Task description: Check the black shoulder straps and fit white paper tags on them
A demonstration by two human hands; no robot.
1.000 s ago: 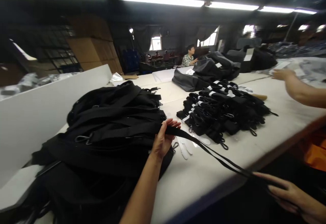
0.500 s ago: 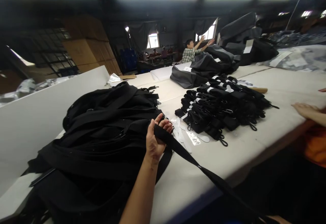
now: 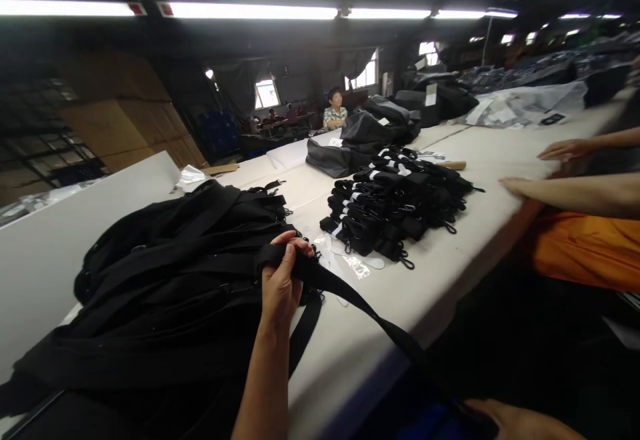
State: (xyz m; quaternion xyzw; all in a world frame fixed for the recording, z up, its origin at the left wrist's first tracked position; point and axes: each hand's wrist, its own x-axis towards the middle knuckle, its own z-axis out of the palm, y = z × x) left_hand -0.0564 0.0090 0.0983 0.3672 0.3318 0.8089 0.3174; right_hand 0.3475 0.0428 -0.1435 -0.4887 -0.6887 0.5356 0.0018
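My left hand (image 3: 284,273) is closed around a black webbing strap (image 3: 345,287), part of which loops over the fingers. From there the strap slants down across the table edge to my right hand (image 3: 505,420) at the bottom of the view. That hand is partly cut off, with the strap's far stretch in its grip. Beside my left hand lies a large heap of loose black straps (image 3: 170,293). A second pile of folded black straps (image 3: 395,200), with white bands and metal snap hooks, sits to the right.
White paper strips (image 3: 333,257) lie on the pale table (image 3: 450,253) between the piles. Grey bags (image 3: 345,143) stand behind. A co-worker's arms (image 3: 575,187) rest at the right edge; another person (image 3: 334,110) is beyond the table. A white board (image 3: 100,217) borders the left.
My view has swung right. My left hand has closed from open fingers onto the strap, which now loops over it. My right hand shows more. The far person's raised arms have come down.
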